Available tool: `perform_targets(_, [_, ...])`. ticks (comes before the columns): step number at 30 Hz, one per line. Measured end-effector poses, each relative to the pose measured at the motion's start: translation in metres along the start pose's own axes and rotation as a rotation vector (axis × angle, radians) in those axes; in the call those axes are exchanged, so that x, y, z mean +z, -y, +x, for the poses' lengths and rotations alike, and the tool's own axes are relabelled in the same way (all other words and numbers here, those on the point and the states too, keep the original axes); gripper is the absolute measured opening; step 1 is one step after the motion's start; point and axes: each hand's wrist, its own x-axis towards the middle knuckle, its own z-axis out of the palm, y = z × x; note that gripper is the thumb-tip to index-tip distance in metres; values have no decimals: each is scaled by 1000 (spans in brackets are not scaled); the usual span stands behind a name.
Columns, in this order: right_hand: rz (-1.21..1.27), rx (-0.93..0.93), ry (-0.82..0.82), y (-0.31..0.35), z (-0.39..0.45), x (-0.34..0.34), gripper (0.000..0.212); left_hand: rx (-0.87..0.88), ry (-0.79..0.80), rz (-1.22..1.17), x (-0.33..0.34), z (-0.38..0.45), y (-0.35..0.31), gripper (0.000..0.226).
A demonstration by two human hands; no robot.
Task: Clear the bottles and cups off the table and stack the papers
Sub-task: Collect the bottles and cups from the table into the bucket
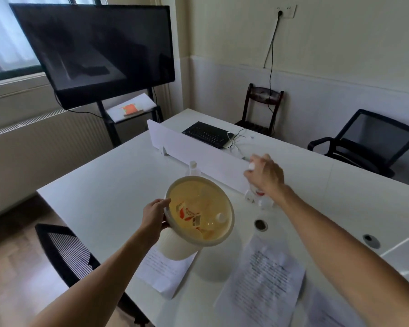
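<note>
My left hand (154, 216) grips the rim of a cream waste bin (182, 250) and holds it tilted above the white table (99, 192). A crushed clear bottle with a red label (191, 215) lies inside the bin. My right hand (266, 175) is closed around a clear plastic bottle with a white cap (252, 166) next to the white divider (198, 156). Another clear bottle (193, 168) stands behind the bin by the divider. Printed papers (262, 277) lie on the table near me, and one sheet (162, 267) sits partly under the bin.
A black laptop (208, 134) with white cables sits beyond the divider. A large dark screen on a stand (97, 53) is at the back left. Black mesh chairs stand at the near left (64, 253) and far right (368, 142). A wooden chair (261, 109) is by the wall.
</note>
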Motion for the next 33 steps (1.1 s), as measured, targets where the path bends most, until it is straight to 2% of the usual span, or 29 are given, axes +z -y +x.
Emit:
perform_targets(4, [192,-108,-271,43,4,-63,25,-10,12,8,-4,5,-6,22])
perform_targets(6, [327,-175,-311,67,0,-84,20,-10,21,10,-5,7,-9,23])
perform_targets(10, [599,-219,-135,114,-15,-87,24,-27,33,-26,-7,9,-15,23])
perform_targets(14, [697,-203,95,141,-26,-51,26,-46,69,-65,-12,11,-19,19])
perform_targets(17, [705,-173,248,151,-27,-18,19,-40,119,-89,-17,10,-22,23])
perform_targets(21, [641,-177,434,157,-29,16,20,-52,109,-116,-21,12,-24,27])
perform_targets(27, [478,-306,639,171,-33,49,22,-44,119,-117,-33,19,-27,25])
perform_targets(30, [365,-396,684,177,-30,56,28,-64,101,-152,-38,23,-30,27])
perform_targets(33, [382,-386,565,174,-9,50,40,-90,68,-175,-44,31,-30,27])
